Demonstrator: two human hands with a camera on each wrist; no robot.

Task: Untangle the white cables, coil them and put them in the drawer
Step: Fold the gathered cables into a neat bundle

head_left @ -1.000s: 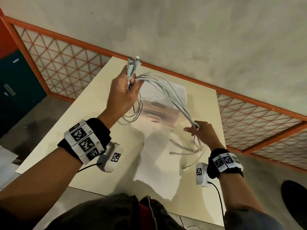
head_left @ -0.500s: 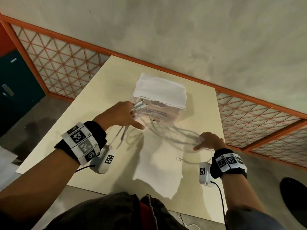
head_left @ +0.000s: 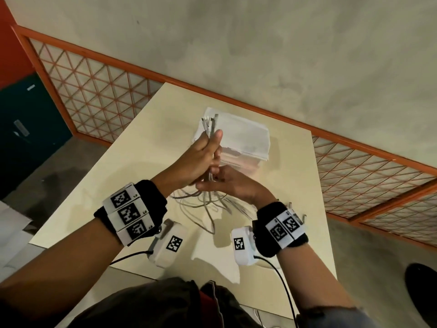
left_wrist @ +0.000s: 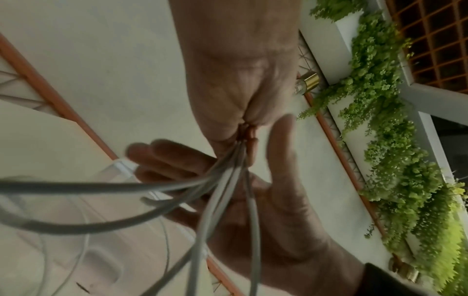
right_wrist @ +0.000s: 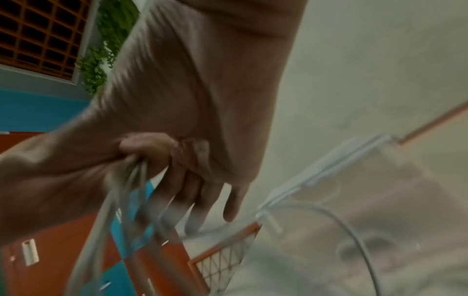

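Two hands meet above the table (head_left: 132, 162). I note the left hand (head_left: 198, 159) fisted round the white cables (head_left: 208, 202) just under their plugs, which stick up past the thumb. My right hand (head_left: 233, 183) lies against the bundle below, fingers mostly extended; loops hang to the tabletop. Drawer unit (head_left: 243, 138) stands just behind.

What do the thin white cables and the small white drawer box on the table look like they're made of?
The thin white cables: flexible plastic-sheathed wire, matte, drooping in soft loops below the left hand and right hand. The small white drawer box: probably plastic, with an opaque white top and a seemingly translucent front.
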